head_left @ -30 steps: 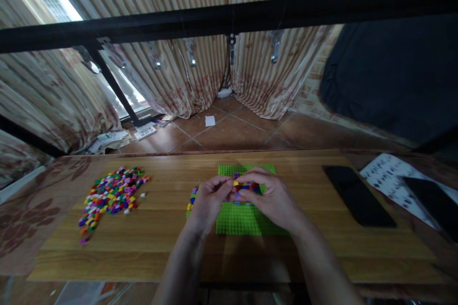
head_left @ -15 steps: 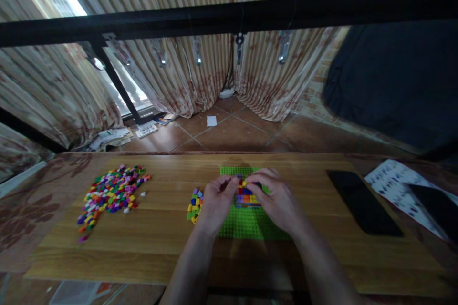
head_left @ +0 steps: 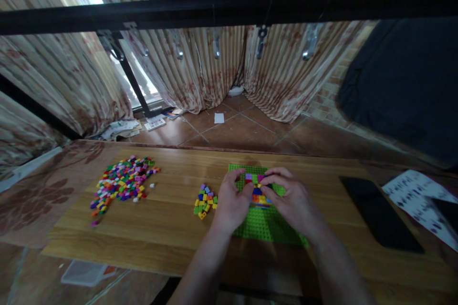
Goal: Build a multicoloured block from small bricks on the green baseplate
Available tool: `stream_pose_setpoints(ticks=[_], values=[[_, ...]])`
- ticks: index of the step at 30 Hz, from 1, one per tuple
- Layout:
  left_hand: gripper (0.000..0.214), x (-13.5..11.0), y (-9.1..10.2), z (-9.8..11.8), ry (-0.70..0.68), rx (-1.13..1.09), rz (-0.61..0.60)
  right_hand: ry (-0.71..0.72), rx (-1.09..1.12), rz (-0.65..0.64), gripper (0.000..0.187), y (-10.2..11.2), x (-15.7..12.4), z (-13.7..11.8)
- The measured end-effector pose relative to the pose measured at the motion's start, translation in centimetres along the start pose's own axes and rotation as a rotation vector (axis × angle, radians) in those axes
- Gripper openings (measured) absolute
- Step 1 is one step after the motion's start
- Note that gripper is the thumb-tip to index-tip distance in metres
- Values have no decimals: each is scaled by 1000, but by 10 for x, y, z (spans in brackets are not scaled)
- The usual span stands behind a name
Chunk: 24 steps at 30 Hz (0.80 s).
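Observation:
A green studded baseplate [head_left: 255,228] lies on the wooden board, with a small build of colourful toy bricks [head_left: 260,198] on it. My left hand [head_left: 232,200] is at the build's left side, its thumb against the bricks and its index finger apart from the thumb. From the right, my right hand [head_left: 291,198] pinches a small yellow brick [head_left: 256,185] at the top of the build. Fingers hide part of that brick and of the rows under it. Pink and green bricks [head_left: 254,177] show just behind the fingertips.
A small pile of bricks [head_left: 205,201] is left of the baseplate, and a large mixed heap [head_left: 123,181] farther left. On the right are a black flat panel [head_left: 381,214] and a printed sheet [head_left: 422,200]. A black bar [head_left: 229,5] with metal hooks crosses beyond the board.
The view has shifted, so everything on the board appears farther right. My left index finger has come away from its thumb, showing pink and green bricks. My right hand stays at the build.

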State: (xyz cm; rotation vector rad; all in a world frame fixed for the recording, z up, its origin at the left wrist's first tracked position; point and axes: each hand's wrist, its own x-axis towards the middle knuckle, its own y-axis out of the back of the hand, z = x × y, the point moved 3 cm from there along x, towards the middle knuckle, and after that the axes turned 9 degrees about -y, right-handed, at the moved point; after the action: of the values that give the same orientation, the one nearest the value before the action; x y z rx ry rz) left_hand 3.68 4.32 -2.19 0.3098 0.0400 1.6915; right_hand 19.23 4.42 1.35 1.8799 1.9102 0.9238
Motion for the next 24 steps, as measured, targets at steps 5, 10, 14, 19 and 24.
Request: stream_pose_setpoints(ticks=[5,10,14,19,24], values=[[35,0,-6,-2,27,-55,-16,-55,19,16,11,-2,1,0],[35,0,-8,-2,24,-15,12,-169,130,53,11,-6,4,9],[32,1,-9,3,24,29,11,-237,218,56,14,-9,5,16],[30,1,-9,6,14,89,4,-363,418,0,26,-12,4,21],[30,0,-10,4,15,81,13,-462,462,71,31,-11,3,23]])
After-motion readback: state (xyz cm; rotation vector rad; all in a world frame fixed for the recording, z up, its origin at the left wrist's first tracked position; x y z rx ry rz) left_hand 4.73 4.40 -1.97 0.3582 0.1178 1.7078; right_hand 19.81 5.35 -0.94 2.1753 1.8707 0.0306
